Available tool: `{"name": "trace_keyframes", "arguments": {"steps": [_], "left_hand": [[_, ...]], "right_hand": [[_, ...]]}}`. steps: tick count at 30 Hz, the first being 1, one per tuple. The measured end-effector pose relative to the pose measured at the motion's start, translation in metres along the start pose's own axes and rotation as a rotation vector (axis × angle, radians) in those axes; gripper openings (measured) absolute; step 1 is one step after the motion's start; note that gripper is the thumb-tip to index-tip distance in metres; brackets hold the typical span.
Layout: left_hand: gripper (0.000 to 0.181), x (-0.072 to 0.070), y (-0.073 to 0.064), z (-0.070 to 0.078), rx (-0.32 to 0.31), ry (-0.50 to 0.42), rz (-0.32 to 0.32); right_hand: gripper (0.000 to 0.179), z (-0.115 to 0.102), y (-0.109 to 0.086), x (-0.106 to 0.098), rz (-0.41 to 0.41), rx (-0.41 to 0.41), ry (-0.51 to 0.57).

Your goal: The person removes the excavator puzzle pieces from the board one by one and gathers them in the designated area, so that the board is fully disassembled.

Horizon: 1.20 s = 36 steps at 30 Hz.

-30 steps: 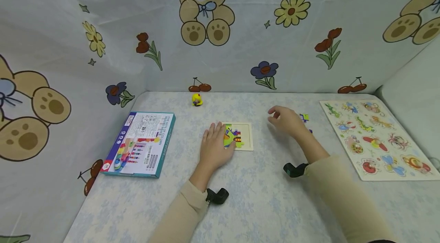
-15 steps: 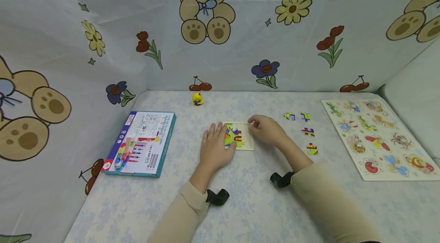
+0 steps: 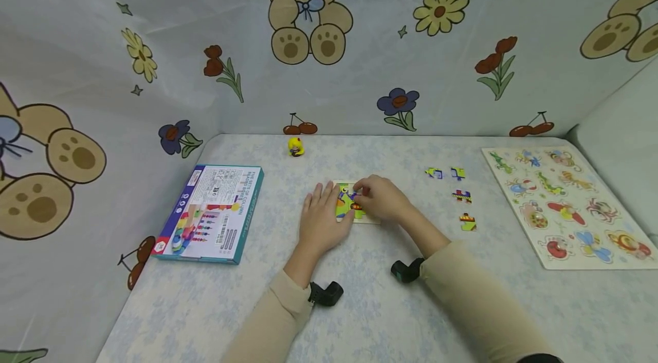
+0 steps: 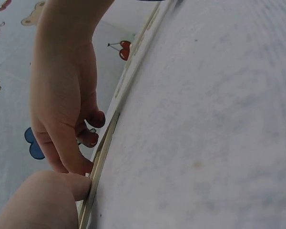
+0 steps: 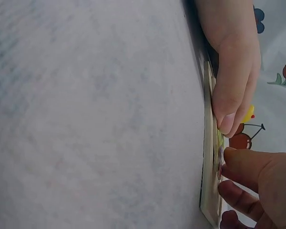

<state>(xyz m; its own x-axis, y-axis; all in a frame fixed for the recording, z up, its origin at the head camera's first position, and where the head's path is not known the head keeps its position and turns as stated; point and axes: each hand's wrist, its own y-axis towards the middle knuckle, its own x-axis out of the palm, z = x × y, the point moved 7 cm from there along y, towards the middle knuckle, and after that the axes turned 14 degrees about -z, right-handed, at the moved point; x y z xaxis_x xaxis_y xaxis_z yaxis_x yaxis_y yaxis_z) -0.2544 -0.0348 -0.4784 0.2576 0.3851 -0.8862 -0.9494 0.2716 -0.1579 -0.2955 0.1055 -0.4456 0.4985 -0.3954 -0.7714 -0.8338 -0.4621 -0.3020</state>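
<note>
A small wooden puzzle board (image 3: 367, 221) with a colourful, partly assembled picture lies mid-table. My left hand (image 3: 322, 220) rests flat on its left side, fingers straight, thumb along the lower part. From the right, my right hand (image 3: 385, 200) reaches over the board and pinches a puzzle piece against the picture, mostly hidden by the fingers. In the right wrist view, the thumb and index finger of the right hand (image 5: 271, 179) meet at the board's (image 5: 209, 157) top surface. Several loose puzzle pieces (image 3: 462, 196) lie to the right of the board.
A boxed toy set (image 3: 211, 214) lies at the left. A small yellow duck figure (image 3: 295, 146) stands at the back. At the right is a large board with animal pictures (image 3: 570, 206). A printed cloth (image 3: 349, 100) hangs behind the table.
My right hand has moved left from beside the loose pieces onto the puzzle board, uncovering those pieces. My left hand has stayed in place on the board.
</note>
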Motion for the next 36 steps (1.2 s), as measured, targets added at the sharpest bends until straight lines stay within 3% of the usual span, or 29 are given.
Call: {"name": "trace_keyframes", "arguments": {"steps": [19, 30, 36], "left_hand": [[0.075, -0.001, 0.001, 0.001, -0.007, 0.015, -0.005], [0.075, -0.002, 0.0, 0.002, -0.003, 0.032, -0.004], [0.075, -0.001, 0.001, 0.002, -0.004, 0.029, -0.001]], "right_hand": [[0.028, -0.001, 0.004, 0.002, -0.011, -0.044, 0.076], [0.026, 0.001, 0.001, 0.0, -0.041, -0.066, 0.213], [0.027, 0.009, -0.002, -0.005, 0.01, -0.065, 0.284]]}}
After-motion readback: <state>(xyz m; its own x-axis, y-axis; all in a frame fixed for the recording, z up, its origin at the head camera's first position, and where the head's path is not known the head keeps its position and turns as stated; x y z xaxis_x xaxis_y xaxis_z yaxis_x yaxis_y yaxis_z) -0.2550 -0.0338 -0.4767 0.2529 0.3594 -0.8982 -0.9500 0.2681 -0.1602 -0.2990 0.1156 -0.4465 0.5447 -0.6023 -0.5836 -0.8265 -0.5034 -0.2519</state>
